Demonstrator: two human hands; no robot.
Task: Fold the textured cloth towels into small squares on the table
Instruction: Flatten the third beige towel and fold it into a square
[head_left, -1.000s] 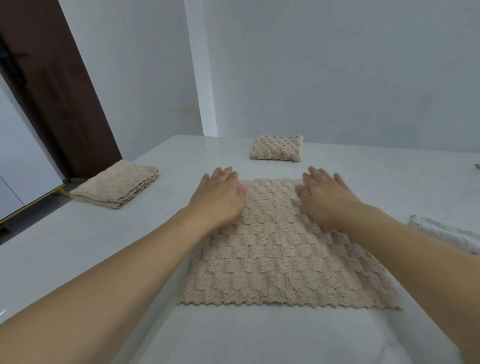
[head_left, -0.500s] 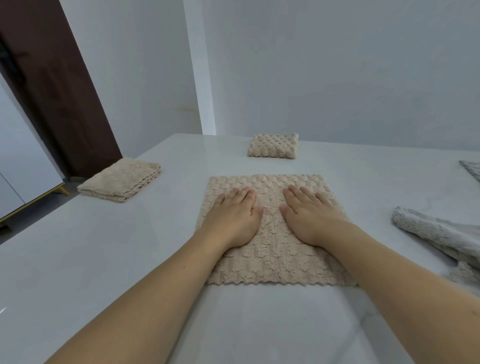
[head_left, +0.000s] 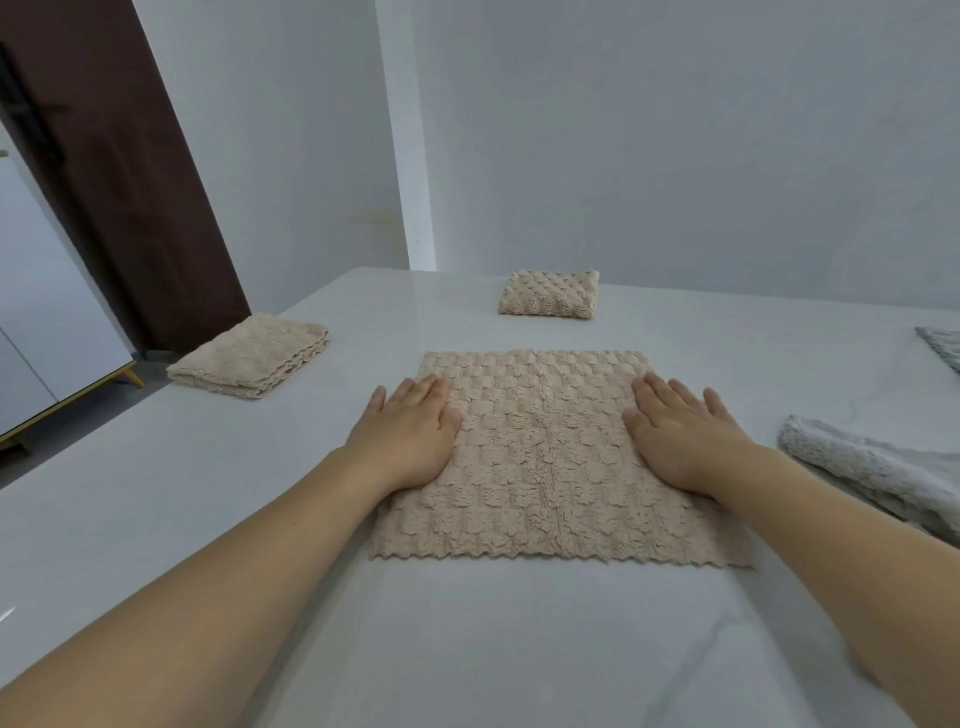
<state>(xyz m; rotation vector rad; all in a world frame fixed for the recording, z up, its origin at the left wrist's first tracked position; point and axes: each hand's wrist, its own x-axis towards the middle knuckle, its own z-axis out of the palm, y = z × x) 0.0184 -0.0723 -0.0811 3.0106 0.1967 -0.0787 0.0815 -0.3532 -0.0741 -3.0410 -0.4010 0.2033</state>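
a: where's the towel rn?

b: beige towel (head_left: 545, 457) lies flat on the white table (head_left: 156, 519), right in front of me, zigzag edge nearest me.

a: and ur hands?

b: left hand (head_left: 408, 436) is palm down on the towel's left edge, fingers (head_left: 415, 392) straight and close together, pinky side hanging over onto the table. right hand (head_left: 675, 436) same thing on the right edge, fingers (head_left: 675, 397) straight, a bit spread. both pressing flat, nothing gripped.

a: other stuff?

b: small folded towel (head_left: 549, 294) past the far edge, apart from it. folded stack (head_left: 252, 354) off to the left by the table edge. grey fluffy cloth (head_left: 872, 467) on the right, near my r forearm, can't tell if touching.
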